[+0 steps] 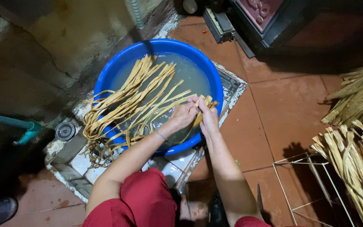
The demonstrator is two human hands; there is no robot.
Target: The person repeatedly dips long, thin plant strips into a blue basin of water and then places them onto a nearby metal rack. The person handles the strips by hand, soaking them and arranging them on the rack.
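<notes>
Red tiled floor [286,113] open to right of basin, bare up to dry strip pile [358,138] at right edge. Blue basin [215,80] of cloudy water on broken tiled drain corner, wall close behind, near rim just ahead of knees. Wet strips [135,98] fanned across water, loose ends draped over left rim onto drain. Wire frame [311,185] low right, beside right arm. Left hand [184,114] and right hand [209,117] touching at near-right rim, both closed around short strip bundle [205,103].
</notes>
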